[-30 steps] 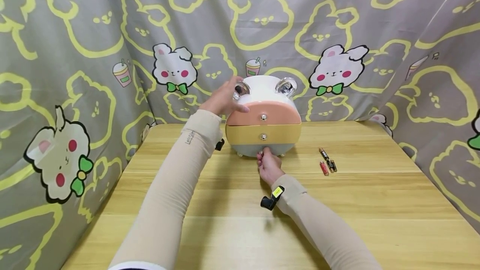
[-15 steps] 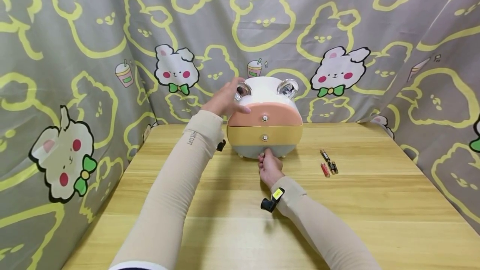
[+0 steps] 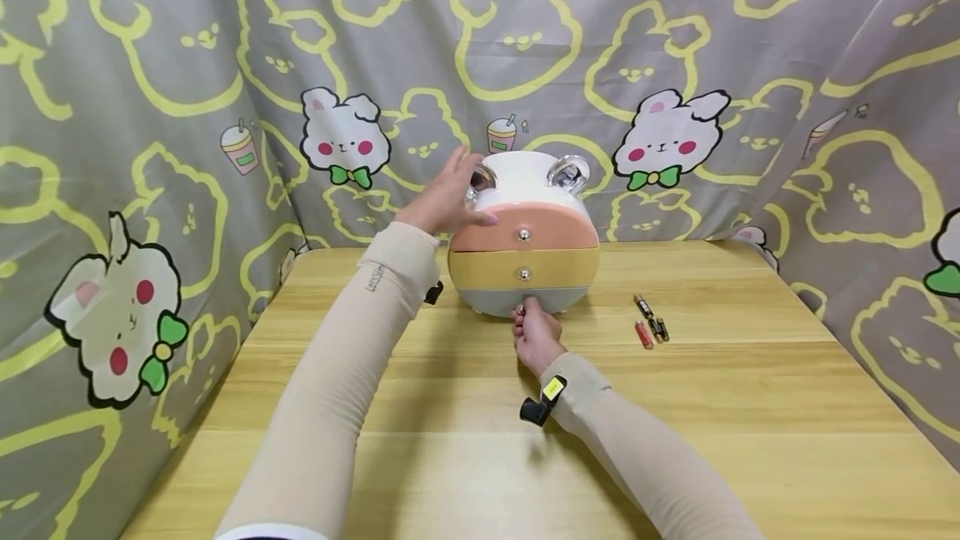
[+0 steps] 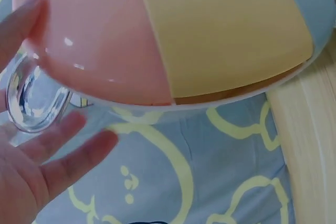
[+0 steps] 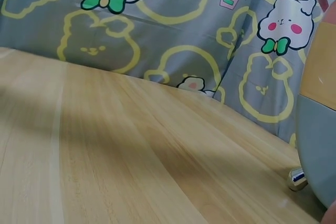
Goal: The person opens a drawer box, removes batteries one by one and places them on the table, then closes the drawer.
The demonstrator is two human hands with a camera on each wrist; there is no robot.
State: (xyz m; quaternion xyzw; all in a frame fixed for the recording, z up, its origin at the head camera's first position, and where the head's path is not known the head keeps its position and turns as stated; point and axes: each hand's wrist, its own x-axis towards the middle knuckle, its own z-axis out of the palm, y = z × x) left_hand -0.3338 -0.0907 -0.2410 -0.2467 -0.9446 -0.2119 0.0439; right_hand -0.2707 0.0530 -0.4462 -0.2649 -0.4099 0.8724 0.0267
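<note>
A round three-drawer storage box (image 3: pixel 525 173) with a white top and two silvery ears stands near the table's back. Its drawers are a pink drawer (image 3: pixel 555 227), a yellow drawer (image 3: pixel 487 270) and a grey drawer (image 3: pixel 566 300). With its fingers spread, my left hand (image 3: pixel 442 198) stays at the left ear (image 3: pixel 483 180); its thumb lies against the pink front. In the left wrist view, that ear (image 4: pixel 38 95) lies between thumb and fingers. My right hand (image 3: pixel 537 337) pinches the grey drawer's knob (image 3: pixel 521 308), which the fingers partly hide.
Several small batteries (image 3: pixel 645 305) lie on the wooden table (image 3: pixel 720 407) right of the box, one of them red (image 3: pixel 643 334). A patterned curtain (image 3: pixel 525 40) hangs behind the table and along both sides. A silvery foot (image 5: pixel 297 179) shows under the box.
A thin pale edge now shows along the grey drawer's top; it seems slightly pulled out. Both hands keep their places on the box. The whole head view has shifted a little.
</note>
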